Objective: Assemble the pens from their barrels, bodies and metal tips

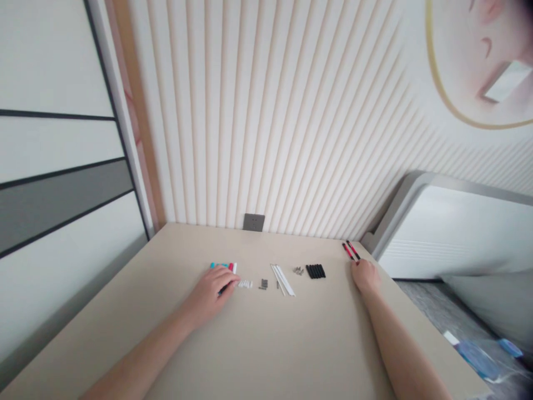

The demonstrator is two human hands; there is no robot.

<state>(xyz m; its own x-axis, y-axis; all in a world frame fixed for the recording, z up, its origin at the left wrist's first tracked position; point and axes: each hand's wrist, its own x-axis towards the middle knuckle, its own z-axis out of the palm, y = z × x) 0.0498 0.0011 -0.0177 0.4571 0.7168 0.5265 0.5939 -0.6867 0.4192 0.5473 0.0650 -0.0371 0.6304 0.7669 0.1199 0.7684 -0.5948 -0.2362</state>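
Resting open, right hand (365, 276) empty beside wall-pointing red-black rods (351, 250), left hand (208, 295) over teal-pink sticks (222, 265).

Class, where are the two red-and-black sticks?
In the head view, the two red-and-black sticks lie at the far right edge of the tabletop, beyond the right hand, right of the black rods.

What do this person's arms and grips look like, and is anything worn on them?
The left arm and right arm are bare, with no sleeves, watch or bracelet showing. The left grip and right grip are bare hands, with no gloves, rings or markings visible.
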